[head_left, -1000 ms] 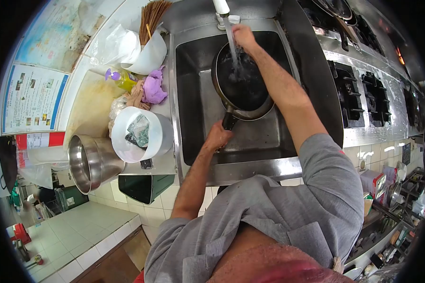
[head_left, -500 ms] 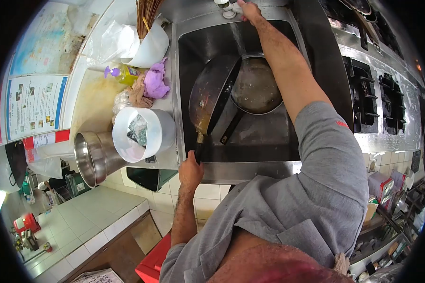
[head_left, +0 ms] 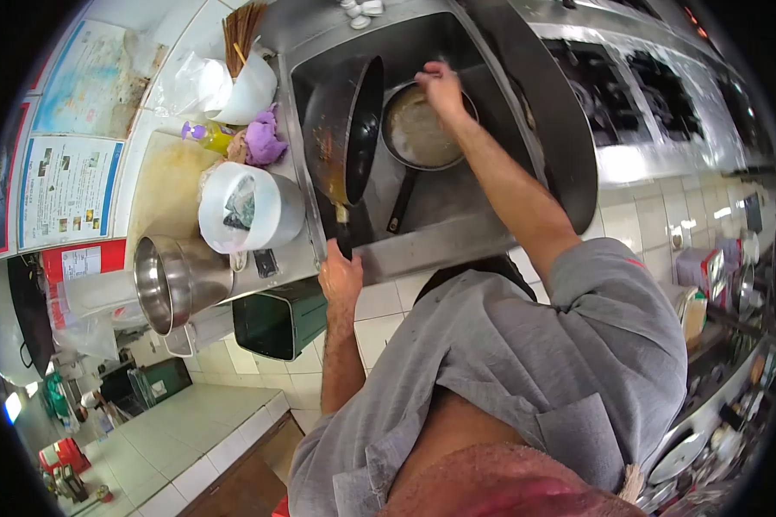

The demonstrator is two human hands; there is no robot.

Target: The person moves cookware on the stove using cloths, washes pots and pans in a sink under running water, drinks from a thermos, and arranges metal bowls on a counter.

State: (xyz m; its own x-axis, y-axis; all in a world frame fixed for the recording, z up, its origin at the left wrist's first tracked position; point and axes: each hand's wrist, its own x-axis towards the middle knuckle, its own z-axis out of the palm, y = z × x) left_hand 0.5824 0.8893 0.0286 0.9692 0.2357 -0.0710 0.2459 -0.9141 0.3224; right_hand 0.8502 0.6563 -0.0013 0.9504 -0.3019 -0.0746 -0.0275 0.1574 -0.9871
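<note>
My left hand (head_left: 341,274) is closed on the handle of a large dark pan (head_left: 345,133), which stands tilted on its side in the left part of the sink (head_left: 418,250). Its outer side, with brownish stains, faces left. Beside it in the sink lies a smaller pan (head_left: 424,127) with cloudy liquid in it and its black handle toward me. Over that pan's upper right edge hangs my right hand (head_left: 441,86), fingers bent; whether they hold anything is too unclear to see. The faucet (head_left: 359,12) shows at the top edge, with no water stream visible.
Left of the sink stand a white bucket (head_left: 252,208), a steel pot (head_left: 181,280), a purple cloth (head_left: 265,138), a soap bottle (head_left: 209,134) and a white container (head_left: 248,90) with a stick brush. A green bin (head_left: 278,323) is below. Stove burners (head_left: 582,90) lie to the right.
The large pan went from under the running water to a sideways tilt at the left, uncovering the smaller pan. My right hand reached the faucet, then came down over the smaller pan. The stream stopped.
</note>
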